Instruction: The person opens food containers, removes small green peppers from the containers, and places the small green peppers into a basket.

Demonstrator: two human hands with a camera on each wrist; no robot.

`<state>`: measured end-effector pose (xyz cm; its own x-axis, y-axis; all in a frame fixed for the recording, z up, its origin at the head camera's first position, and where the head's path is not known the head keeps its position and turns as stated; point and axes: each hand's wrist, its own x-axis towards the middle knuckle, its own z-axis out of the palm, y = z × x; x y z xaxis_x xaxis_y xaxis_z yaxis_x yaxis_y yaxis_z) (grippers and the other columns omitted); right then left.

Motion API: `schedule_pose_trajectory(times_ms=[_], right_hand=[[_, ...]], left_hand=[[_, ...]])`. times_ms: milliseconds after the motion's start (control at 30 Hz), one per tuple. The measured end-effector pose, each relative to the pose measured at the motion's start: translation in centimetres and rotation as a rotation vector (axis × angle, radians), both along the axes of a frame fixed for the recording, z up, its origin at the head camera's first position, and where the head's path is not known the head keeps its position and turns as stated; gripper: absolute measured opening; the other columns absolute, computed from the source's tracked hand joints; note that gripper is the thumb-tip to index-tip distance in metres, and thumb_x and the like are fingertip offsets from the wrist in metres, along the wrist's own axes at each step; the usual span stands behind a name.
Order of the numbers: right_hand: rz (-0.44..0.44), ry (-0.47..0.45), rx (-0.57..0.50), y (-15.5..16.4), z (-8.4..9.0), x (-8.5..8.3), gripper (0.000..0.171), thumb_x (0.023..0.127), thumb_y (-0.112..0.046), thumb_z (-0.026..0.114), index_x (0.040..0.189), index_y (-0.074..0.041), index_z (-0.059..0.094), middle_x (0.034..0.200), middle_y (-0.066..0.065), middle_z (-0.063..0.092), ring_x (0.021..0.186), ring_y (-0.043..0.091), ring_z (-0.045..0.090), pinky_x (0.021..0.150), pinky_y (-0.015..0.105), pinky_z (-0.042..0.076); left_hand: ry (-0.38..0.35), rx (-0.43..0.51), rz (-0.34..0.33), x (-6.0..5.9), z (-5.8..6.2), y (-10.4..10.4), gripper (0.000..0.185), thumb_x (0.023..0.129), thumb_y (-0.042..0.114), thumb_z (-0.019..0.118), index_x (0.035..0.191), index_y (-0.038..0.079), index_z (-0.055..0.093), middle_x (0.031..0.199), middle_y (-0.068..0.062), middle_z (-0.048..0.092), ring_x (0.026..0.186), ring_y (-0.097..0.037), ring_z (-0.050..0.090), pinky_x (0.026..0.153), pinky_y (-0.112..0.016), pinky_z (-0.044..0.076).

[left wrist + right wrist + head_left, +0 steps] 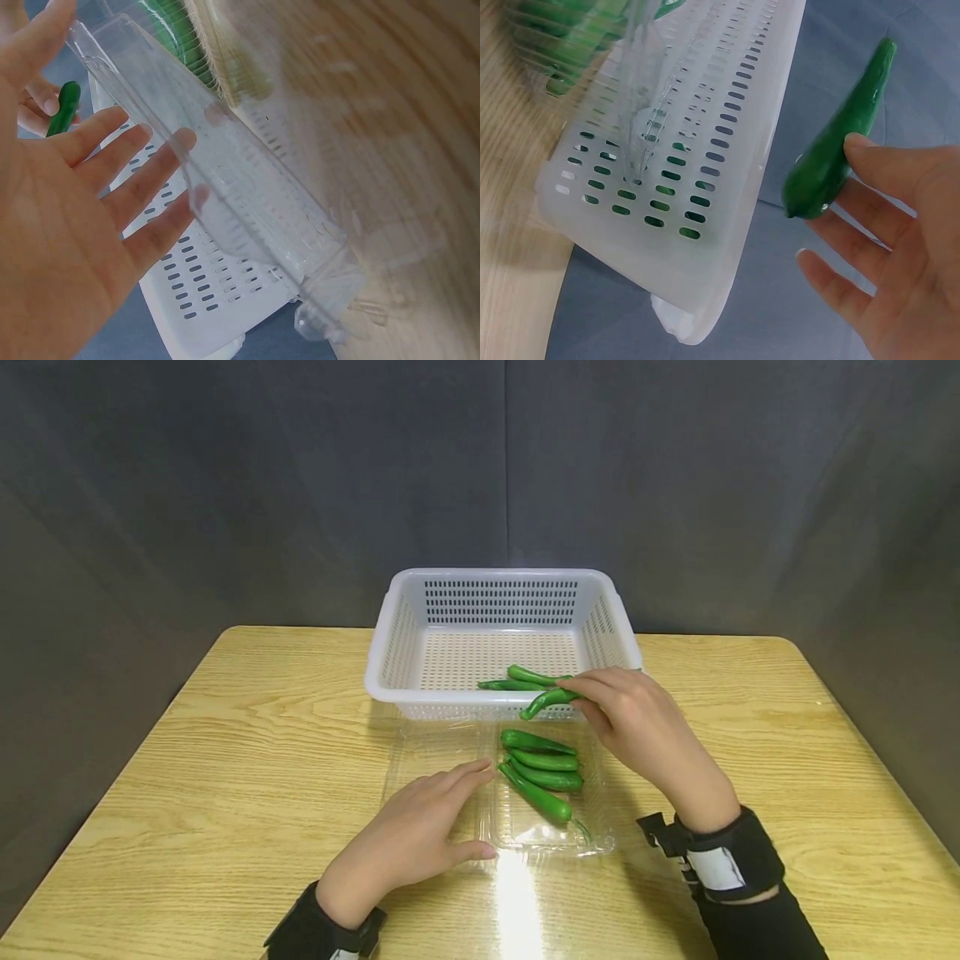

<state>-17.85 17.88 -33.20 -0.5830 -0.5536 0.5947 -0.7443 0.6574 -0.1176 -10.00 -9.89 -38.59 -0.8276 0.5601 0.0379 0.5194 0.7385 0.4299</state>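
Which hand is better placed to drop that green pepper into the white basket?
The right hand: it already pinches a green pepper over the white basket rim. The left hand rests flat on the clear tray.

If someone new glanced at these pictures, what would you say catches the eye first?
Bright green peppers stand out: the right hand pinches one green pepper over the near rim of the white slotted basket, which already holds two peppers. Just in front, four more peppers lie in the right half of an open clear plastic clamshell tray, while the left hand rests flat on its empty left half, on the wooden table.
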Motion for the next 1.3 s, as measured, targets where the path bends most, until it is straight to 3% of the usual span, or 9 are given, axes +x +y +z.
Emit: schedule_pose_trajectory(times_ms=[567, 1300], right_hand=[[-0.084, 0.061, -0.045, -0.2, -0.4, -0.4, 0.033, 0.079, -0.002, 0.082, 0.111, -0.006, 0.074, 0.104, 0.009, 0.073, 0.093, 0.029, 0.069, 0.077, 0.045, 0.054], [-0.168, 0.06, -0.119, -0.2, -1.6, -1.2, 0.03, 0.077, -0.005, 0.084, 0.106, -0.006, 0.075, 0.102, 0.009, 0.074, 0.091, 0.028, 0.068, 0.074, 0.044, 0.054]], left_hand=[[0.002, -0.004, 0.005, 0.0, 0.1, 0.0, 0.085, 0.085, 0.051, 0.073, 0.152, 0.013, 0.039, 0.157, -0.003, 0.036, 0.139, -0.024, 0.04, 0.11, -0.05, 0.036], [-0.017, -0.015, 0.008, 0.0, 0.1, 0.0, 0.086, 0.085, 0.053, 0.071, 0.153, 0.014, 0.037, 0.158, -0.001, 0.034, 0.14, -0.022, 0.038, 0.111, -0.048, 0.036]])
